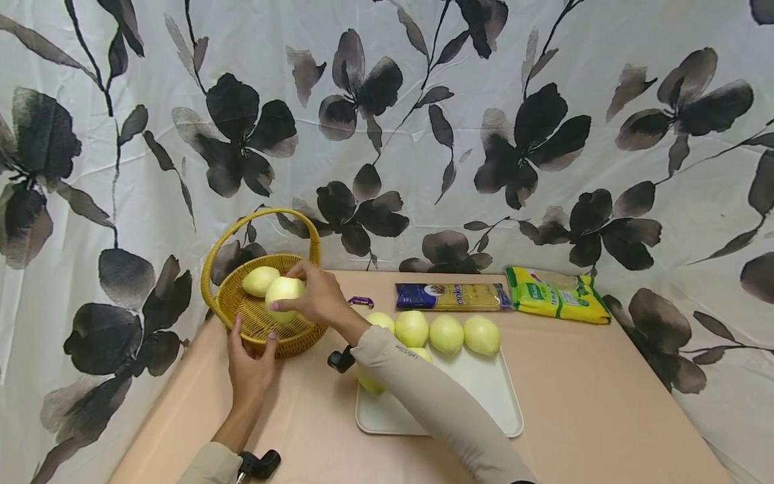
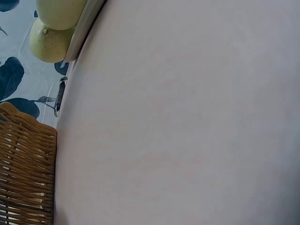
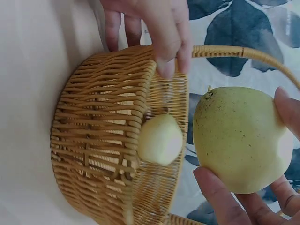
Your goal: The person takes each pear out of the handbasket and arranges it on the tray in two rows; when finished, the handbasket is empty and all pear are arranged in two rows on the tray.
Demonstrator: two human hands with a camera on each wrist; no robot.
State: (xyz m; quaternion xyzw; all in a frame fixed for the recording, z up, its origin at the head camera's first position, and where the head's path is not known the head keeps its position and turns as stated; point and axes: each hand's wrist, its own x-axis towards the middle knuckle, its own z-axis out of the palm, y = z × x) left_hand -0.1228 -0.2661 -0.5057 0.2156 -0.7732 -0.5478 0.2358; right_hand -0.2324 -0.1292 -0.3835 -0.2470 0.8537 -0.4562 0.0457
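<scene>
My right hand (image 1: pixel 317 296) holds a pale yellow-green pear (image 1: pixel 284 296) over the opening of a yellow wicker basket (image 1: pixel 308 339). In the right wrist view the thumb and fingertips press around this pear's sides, and its short stem shows. Another pear (image 3: pixel 161 139) lies inside the basket. My left hand (image 1: pixel 250 366) grips the near side of the basket; the right wrist view shows its digits over the rim and against the outer wall. The left wrist view has only the basket's woven side (image 2: pixel 28 168) at its edge, with the left hand out of sight.
Right of the basket, a white tray (image 1: pixel 478 396) bears several pears (image 1: pixel 446 334), partly hidden by the right sleeve. Behind it lie a blue-and-yellow pasta packet (image 1: pixel 453 296) and a green-and-yellow bag (image 1: pixel 559 296). A small purple-wrapped item (image 1: pixel 361 302) is near the basket. A floral curtain hangs behind.
</scene>
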